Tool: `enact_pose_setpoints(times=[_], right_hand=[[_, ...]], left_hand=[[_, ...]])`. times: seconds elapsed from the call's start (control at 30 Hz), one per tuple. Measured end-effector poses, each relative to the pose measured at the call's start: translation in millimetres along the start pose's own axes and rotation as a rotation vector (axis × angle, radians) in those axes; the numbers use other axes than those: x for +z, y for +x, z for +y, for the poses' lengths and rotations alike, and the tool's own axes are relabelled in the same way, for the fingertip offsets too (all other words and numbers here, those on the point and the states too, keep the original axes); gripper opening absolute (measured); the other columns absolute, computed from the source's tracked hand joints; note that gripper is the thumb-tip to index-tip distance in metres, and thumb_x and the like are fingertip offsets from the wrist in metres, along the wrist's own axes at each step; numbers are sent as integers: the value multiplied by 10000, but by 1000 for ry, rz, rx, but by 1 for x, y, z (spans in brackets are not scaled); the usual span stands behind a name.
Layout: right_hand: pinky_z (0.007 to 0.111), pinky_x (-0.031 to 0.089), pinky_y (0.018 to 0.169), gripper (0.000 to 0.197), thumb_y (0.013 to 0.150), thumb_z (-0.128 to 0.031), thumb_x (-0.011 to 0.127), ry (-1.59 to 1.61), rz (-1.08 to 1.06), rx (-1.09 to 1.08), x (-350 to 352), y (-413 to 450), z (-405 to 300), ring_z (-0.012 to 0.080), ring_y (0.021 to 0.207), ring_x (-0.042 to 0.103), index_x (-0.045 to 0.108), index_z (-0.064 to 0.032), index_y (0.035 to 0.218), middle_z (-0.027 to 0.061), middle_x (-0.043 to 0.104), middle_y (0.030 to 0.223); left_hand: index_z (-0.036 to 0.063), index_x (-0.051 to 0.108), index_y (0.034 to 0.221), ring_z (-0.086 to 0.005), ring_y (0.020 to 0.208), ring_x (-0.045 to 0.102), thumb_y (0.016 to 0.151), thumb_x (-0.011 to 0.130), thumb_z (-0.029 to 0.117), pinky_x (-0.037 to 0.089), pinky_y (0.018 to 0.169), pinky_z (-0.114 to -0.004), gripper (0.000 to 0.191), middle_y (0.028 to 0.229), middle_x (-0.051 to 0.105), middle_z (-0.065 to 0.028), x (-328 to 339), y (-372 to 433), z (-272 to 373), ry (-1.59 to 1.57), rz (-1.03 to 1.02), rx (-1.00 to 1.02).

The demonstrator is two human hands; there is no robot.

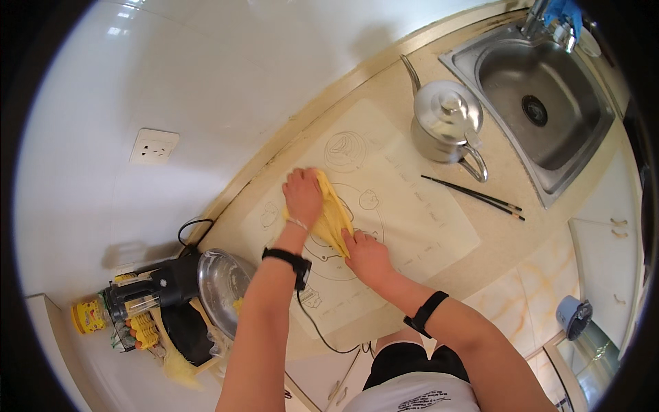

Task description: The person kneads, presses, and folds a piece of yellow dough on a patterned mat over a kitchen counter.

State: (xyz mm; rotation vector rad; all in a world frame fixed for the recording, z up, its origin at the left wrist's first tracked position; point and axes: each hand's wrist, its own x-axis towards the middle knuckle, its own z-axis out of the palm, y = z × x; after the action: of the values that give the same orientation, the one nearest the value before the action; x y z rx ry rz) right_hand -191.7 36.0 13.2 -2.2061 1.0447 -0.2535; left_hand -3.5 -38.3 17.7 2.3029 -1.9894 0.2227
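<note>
A folded, flat piece of yellow dough lies slantwise on a pale kneading mat printed with line drawings. My left hand is over its far end, fingers curled down on it and partly hiding it. At the near corner, my right hand grips the edge between thumb and fingers. Left of the mat stands a steel mixing bowl with whitish residue and a few yellow scraps, part of it behind my left forearm. Both arms wear black straps, and a cable hangs from the left one.
A lidded steel kettle and black chopsticks are right of the mat, before a steel sink. At left are a black appliance, an egg carton and a yellow-lidded jar. A wall socket is above the counter.
</note>
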Motion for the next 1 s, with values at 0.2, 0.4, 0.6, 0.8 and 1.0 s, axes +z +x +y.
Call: enact_pose_setpoints(times=[0.2,0.4,0.6,0.8,1.0], right_hand=[[345,476,689,499,742,-232,646,361,0,140,-11,1,-6,241,852,562,511,-134,1213,87,526,939],[394,444,795,391,803,-280,584,592,67,96,-63,-57,16,296,929,526,558,-107,1153,111,532,997],[410,389,871,301,794,-250,579,271,368,-5,-45,-56,26,311,1026,474,612,-57,1023,128,527,1098],[330,403,797,171,729,-208,616,-118,31,-461,-39,-28,46,212,898,516,609,-93,856,57,550,896],[311,405,760,118,697,-184,611,-92,96,-481,-34,-38,46,195,826,513,576,-102,774,34,533,817]], left_hand=[[44,542,902,-340,735,539,899,432,147,436,633,-423,150,783,574,-155,7,2,-45,-163,84,35],[25,572,1070,-110,606,456,866,555,112,390,550,-255,222,695,514,-40,-65,-56,23,-735,-109,-290],[32,591,1083,-76,754,524,886,554,151,433,674,-222,234,895,594,-28,-29,-83,37,-1386,-318,-577],[46,588,1072,-257,845,514,816,619,250,429,742,-359,329,931,528,-109,-38,-98,84,-453,-55,-288],[60,548,989,-335,818,489,817,598,209,414,721,-408,232,876,491,-142,-30,-108,78,-154,-81,2]])
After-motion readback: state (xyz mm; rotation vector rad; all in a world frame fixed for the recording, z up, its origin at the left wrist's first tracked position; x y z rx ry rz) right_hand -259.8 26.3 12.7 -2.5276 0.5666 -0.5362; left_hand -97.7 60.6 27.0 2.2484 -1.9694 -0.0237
